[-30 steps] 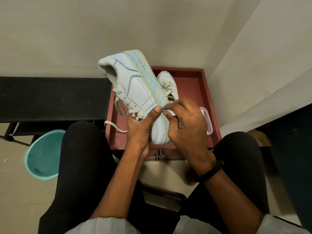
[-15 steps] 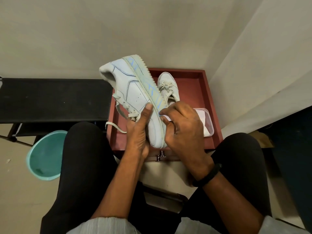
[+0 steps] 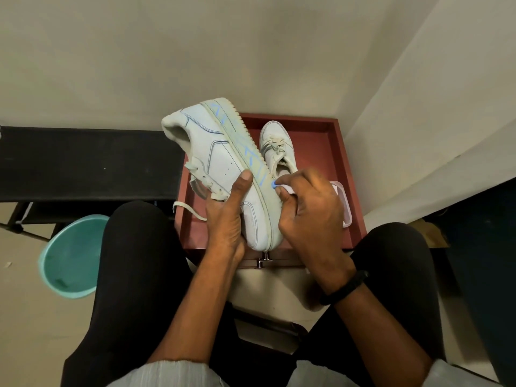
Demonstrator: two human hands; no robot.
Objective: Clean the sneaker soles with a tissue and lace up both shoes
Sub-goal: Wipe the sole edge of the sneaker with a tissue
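Note:
My left hand [image 3: 230,216] grips a white sneaker [image 3: 220,157] turned on its side, thumb on the upper, the blue-marked sole edge facing up. Its loose lace [image 3: 187,210] hangs to the left. My right hand [image 3: 310,213] pinches a small wad of tissue [image 3: 275,185], blue-stained at the tip, against the sole's side near the toe. The second white sneaker [image 3: 275,143], laced, lies in the red tray [image 3: 346,169] behind the held one.
A clear plastic container [image 3: 342,202] sits in the tray, partly behind my right hand. A teal bin [image 3: 69,258] stands on the floor at left under a black bench [image 3: 83,163]. Walls close in behind and to the right. My knees flank the tray.
The held sneaker has tilted and dropped slightly toward me. My right hand with the tissue has slid along the sole edge, its fingers spreading.

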